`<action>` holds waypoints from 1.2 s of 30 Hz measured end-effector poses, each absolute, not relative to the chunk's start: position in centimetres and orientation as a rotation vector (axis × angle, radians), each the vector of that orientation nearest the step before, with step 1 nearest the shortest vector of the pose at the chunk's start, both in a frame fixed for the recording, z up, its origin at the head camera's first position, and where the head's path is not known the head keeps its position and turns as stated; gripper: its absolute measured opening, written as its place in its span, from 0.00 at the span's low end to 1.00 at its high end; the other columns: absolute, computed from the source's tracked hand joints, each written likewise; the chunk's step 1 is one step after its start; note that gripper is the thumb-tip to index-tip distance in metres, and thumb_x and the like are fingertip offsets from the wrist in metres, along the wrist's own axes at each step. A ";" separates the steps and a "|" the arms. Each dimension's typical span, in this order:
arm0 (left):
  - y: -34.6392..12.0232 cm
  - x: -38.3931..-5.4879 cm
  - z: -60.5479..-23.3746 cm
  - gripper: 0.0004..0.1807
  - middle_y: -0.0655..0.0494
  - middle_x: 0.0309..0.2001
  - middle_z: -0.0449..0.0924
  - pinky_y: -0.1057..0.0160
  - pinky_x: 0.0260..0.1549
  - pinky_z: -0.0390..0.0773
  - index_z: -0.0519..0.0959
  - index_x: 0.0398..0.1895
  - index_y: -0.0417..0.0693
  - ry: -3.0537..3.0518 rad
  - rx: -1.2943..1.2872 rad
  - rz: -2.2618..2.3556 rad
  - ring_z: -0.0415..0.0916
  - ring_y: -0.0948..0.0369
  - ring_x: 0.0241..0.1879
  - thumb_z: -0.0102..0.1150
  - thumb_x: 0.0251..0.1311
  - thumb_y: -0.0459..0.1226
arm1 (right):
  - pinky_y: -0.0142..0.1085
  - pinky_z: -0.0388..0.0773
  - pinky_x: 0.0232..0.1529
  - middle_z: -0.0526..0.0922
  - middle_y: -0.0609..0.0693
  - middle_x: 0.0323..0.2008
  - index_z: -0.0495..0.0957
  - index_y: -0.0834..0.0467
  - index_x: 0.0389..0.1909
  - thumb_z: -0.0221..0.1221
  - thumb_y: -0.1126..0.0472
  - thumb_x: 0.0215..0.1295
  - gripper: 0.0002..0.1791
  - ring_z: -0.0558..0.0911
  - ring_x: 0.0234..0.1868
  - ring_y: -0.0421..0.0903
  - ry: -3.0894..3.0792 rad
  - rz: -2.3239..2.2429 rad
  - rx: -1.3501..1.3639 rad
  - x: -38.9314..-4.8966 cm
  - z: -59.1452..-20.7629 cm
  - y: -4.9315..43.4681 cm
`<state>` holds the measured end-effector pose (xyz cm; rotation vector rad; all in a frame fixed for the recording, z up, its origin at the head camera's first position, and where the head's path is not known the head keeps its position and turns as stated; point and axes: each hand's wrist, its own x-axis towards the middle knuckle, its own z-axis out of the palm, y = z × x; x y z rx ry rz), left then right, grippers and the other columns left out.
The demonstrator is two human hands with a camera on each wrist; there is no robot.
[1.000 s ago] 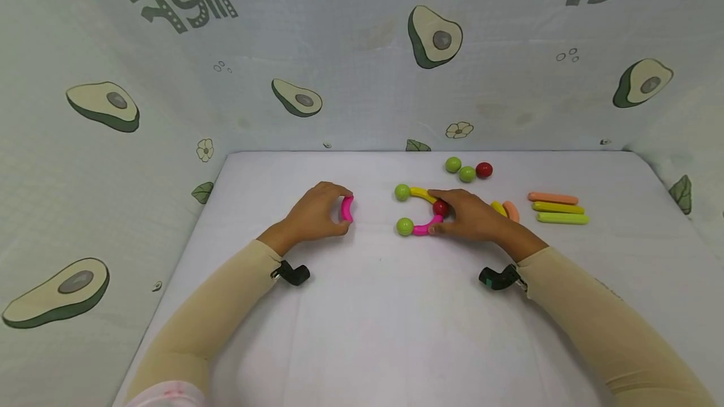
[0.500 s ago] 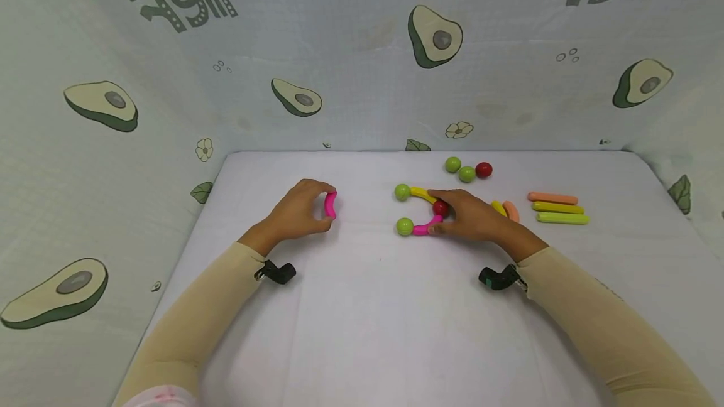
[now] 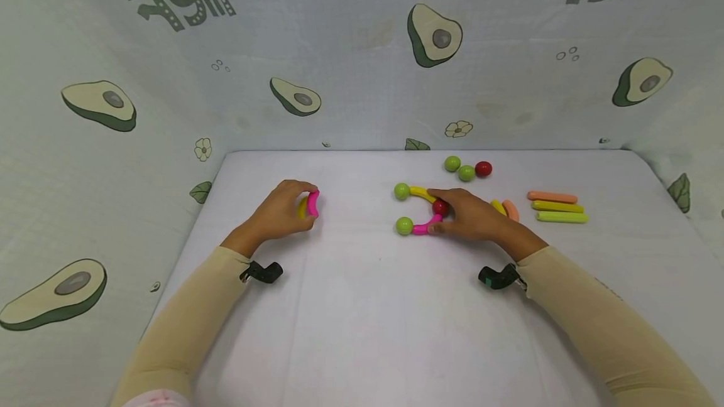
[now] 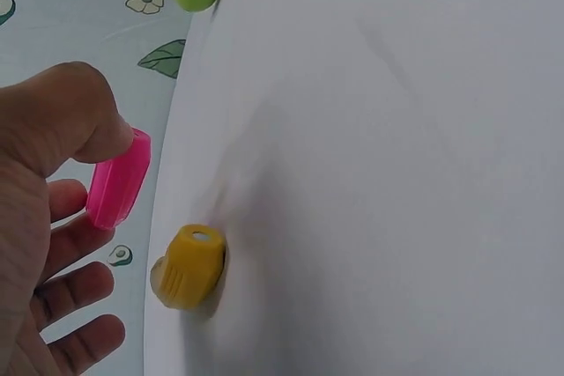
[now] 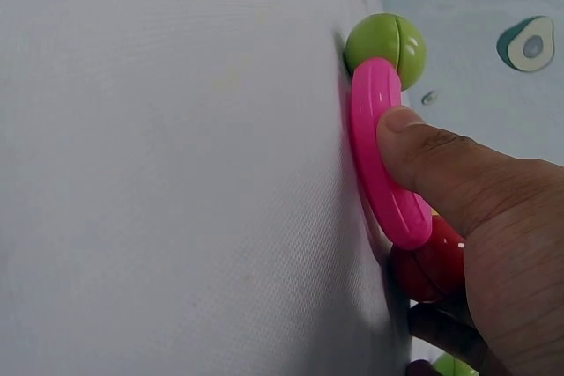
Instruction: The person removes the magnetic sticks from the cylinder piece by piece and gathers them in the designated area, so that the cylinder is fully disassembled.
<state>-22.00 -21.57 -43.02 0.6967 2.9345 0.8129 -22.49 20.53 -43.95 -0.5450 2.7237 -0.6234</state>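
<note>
My left hand (image 3: 278,213) pinches a curved pink stick (image 3: 313,203) between thumb and index finger, the other fingers loosely bent. In the left wrist view it is raised above the white table, near a curved yellow stick (image 4: 196,266) lying there. With thumb and fingers, my right hand (image 3: 469,213) grips an open chain of toy pieces on the table. It has a red ball (image 3: 440,208) at the bend, a yellow curved stick (image 3: 421,193) and a pink curved stick (image 5: 374,147) under my thumb, and green balls (image 3: 401,191) at both ends.
Two green balls (image 3: 452,164) and a red ball (image 3: 483,169) lie at the back. Behind my right hand are curved yellow (image 3: 498,207) and orange (image 3: 511,210) sticks. Straight orange (image 3: 552,197), yellow (image 3: 557,207) and green (image 3: 562,217) sticks lie side by side to the right.
My left hand has moved left with the pink stick, and a yellow curved stick now shows beside it. My right hand and the chain have stayed put.
</note>
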 end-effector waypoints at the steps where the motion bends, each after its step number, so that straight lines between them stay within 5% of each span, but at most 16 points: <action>1: -21.7 -22.0 -43.0 0.29 0.50 0.60 0.78 0.49 0.67 0.67 0.78 0.60 0.42 2.934 0.695 0.818 0.66 0.50 0.66 0.71 0.54 0.39 | 0.64 0.63 0.68 0.68 0.64 0.70 0.62 0.55 0.78 0.72 0.43 0.60 0.49 0.64 0.71 0.63 2.725 -0.622 -0.545 -22.5 -43.9 20.6; 36: -25.3 -21.5 -44.5 0.34 0.41 0.64 0.74 0.43 0.69 0.63 0.74 0.66 0.37 2.864 0.466 0.832 0.62 0.43 0.69 0.70 0.54 0.33 | 0.63 0.64 0.67 0.69 0.64 0.69 0.62 0.55 0.78 0.73 0.43 0.59 0.50 0.66 0.70 0.63 2.715 -0.629 -0.549 -22.6 -44.0 20.7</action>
